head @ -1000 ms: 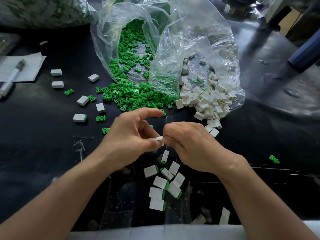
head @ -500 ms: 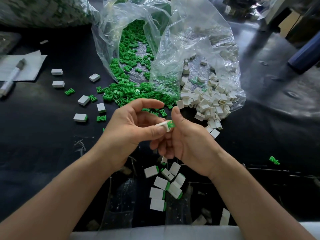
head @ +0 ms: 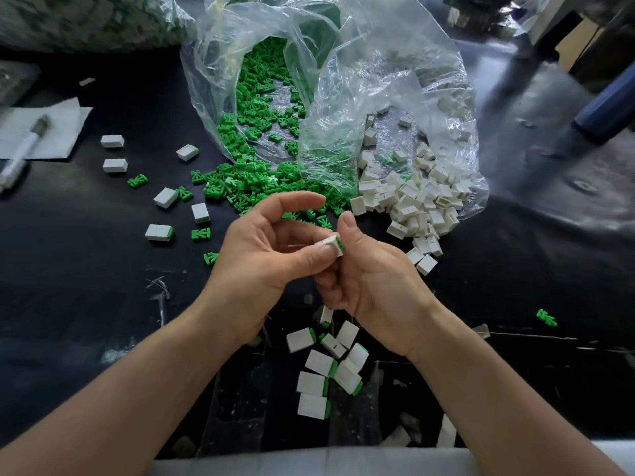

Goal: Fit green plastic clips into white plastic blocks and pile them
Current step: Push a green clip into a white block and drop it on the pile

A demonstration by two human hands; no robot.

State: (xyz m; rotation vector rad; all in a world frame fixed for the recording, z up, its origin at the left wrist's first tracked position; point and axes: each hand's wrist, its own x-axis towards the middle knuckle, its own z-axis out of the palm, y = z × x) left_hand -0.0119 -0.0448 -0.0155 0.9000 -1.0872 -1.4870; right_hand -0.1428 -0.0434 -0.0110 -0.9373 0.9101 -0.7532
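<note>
White block (head: 330,244) with a green clip (head: 341,244) at its right end was pinched at the middle of the scene between the left hand (head: 264,259) and the right hand (head: 371,273), thumbs pressed on it. Finished blocks (head: 326,367) were piled nearer; loose clips (head: 261,187) and blocks (head: 412,201) were spilled from bags farther off.

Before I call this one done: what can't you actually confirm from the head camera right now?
- Clip seating: left hand and right hand pinch the white block; fingers cover most of it.
- Pile of finished blocks: its upper edge is hidden by the right hand.
- Marker: cut by the left edge.
</note>
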